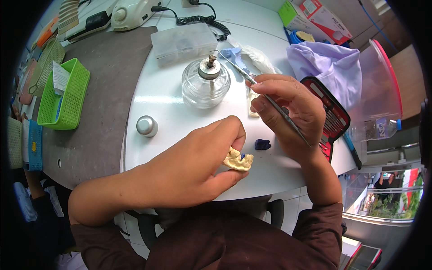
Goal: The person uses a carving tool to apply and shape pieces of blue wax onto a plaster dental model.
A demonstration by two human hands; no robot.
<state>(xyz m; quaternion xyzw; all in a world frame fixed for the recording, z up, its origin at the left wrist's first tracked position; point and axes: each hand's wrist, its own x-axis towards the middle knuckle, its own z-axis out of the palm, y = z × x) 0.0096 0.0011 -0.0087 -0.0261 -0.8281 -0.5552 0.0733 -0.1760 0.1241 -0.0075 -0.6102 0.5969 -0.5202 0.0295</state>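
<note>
Blue lump [262,144] between, glass burner [206,90] beyond: left fingers [226,181] tight on cast [239,162], right fingers [280,84] on tool [288,120]

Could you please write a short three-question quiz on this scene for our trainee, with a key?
1. Multiple choice: what does the right hand hold? A. a paintbrush; B. a thin metal tool; C. a pair of scissors
2. True or false: the left hand holds the cream dental model.
3. Fill in: from the person's viewpoint, the small silver cap stands to the ____ of the glass burner.

Key: 1. B; 2. True; 3. left
</note>
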